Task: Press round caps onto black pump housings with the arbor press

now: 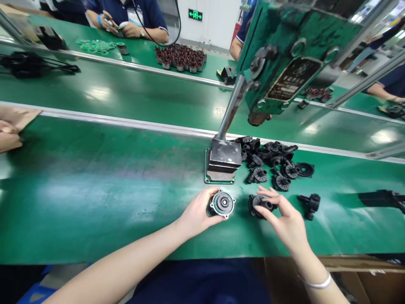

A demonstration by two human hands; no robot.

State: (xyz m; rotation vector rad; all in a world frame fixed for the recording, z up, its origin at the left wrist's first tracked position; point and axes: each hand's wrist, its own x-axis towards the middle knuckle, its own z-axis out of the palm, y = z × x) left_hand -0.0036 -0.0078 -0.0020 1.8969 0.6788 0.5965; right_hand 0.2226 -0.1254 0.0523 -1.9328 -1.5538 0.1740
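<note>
My left hand [201, 211] is wrapped round a round metal-rimmed pump body [223, 203], its open face with concentric rings turned up. To the right, my right hand [284, 215] has thumb and fingers closed about a black plastic pump cover [255, 205] with a spout, low over the green bench. The two parts are apart. Beyond my hands stands a dark metal press block [225, 154] on a base plate. A pile of black pump covers [268, 154] lies right of the block. One separate black cover [310, 204] rests to the right of my right hand.
A green press head [291, 59] hangs above the bench, with a steel post [232, 107] behind the block. Across the belt, a co-worker [128, 21] handles a part near clustered copper-wound parts [180, 57] and green rings [96, 46]. Another person's hand [9, 135] is at far left.
</note>
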